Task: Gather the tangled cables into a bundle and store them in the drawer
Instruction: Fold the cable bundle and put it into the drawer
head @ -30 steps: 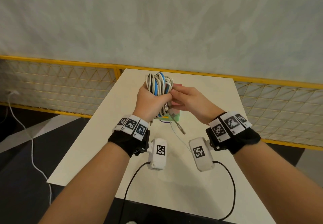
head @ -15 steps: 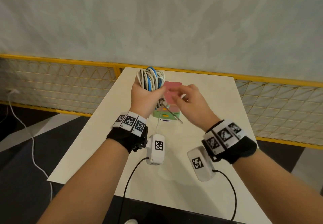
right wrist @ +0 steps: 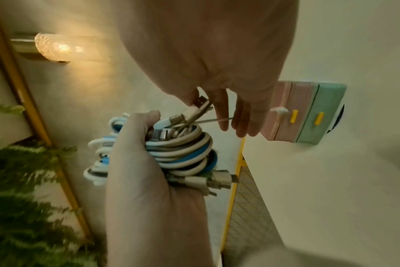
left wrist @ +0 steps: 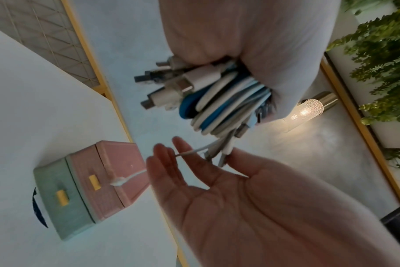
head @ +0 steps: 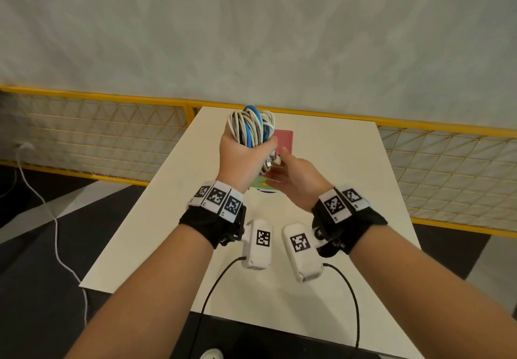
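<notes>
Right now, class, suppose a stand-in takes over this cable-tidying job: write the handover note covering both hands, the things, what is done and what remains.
Left hand: grips the cable bundle above the table.
Right hand: open, palm up under the bundle's hanging plug ends; one thin loose cable runs across its fingers.
Drawer box: pink and green, on the table, both drawers closed.
Done: cables gathered.
Left: tuck in the loose end, open a drawer, put the bundle in.

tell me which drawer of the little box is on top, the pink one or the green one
The pink drawer is on top, with the green drawer under it, next to the table. Each has a yellow handle, and both look closed.
</notes>
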Motion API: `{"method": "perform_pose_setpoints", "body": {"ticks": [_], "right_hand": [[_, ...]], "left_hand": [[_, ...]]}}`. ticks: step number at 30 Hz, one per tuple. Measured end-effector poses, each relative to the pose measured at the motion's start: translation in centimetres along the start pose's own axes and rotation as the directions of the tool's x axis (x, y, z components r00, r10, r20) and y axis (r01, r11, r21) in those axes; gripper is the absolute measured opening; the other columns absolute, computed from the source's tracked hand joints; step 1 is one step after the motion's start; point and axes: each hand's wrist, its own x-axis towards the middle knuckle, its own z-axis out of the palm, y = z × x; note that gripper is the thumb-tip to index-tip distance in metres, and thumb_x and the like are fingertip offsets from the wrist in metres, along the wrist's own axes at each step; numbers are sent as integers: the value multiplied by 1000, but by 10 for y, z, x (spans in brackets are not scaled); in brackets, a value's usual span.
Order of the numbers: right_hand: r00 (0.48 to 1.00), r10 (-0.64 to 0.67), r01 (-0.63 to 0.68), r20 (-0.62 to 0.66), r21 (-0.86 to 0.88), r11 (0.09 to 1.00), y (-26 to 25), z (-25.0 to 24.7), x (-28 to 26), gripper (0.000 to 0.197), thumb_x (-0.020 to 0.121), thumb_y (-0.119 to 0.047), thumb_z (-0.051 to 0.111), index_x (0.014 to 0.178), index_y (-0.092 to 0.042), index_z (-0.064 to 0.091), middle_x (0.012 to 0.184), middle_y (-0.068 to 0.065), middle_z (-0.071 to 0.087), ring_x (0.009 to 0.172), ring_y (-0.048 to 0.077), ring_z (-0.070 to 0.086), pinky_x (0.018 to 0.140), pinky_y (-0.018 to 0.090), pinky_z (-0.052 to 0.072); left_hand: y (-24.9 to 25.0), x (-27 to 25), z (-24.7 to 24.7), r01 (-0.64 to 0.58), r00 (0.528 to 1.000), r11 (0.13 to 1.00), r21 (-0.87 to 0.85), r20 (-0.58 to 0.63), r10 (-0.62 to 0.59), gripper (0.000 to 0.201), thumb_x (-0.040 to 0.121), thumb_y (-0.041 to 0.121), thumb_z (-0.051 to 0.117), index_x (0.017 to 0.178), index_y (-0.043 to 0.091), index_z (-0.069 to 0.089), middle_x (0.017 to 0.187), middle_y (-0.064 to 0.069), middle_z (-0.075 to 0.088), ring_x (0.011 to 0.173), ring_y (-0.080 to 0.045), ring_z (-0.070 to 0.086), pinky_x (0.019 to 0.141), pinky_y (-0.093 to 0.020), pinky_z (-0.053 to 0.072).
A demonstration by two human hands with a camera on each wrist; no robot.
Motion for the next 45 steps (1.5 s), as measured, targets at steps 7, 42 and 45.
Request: {"method": "perform_pose_setpoints", "body": {"ticks": [7, 42, 45], "right_hand": [[980, 129, -57, -150, 409, 911, -14, -20, 14, 16, 98, -2, 36, 97, 5, 51, 75, 11, 49, 56, 13, 41, 51, 26, 44], [779, -587, 335, 219, -937, 96, -16, -52, 0, 30, 96, -32, 48, 112, -17, 68, 99, 3, 38, 94, 22, 45, 85, 25, 37], [789, -560, 460, 253, -848, 264, -16, -42, 0, 30, 98, -25, 46, 97, -6, 69, 91, 5, 59, 86, 23, 59, 77, 21, 40]], "left_hand": [[-3, -9, -7, 19, 997, 999, 28, 80, -21, 21, 74, 0, 74, 93, 2, 66, 75, 1, 65, 60, 3, 59, 57, -11, 48], [-9, -15, -30, 126, 959, 989, 75, 245, -141, 24, 75, -3, 76, 73, 19, 66, 64, 7, 70, 66, -7, 68, 70, -27, 58], [-10, -15, -26, 101, 949, 989, 109, 290, -128, 20, 73, 3, 81, 79, 14, 66, 73, 1, 69, 70, -8, 67, 70, -24, 56]]}}
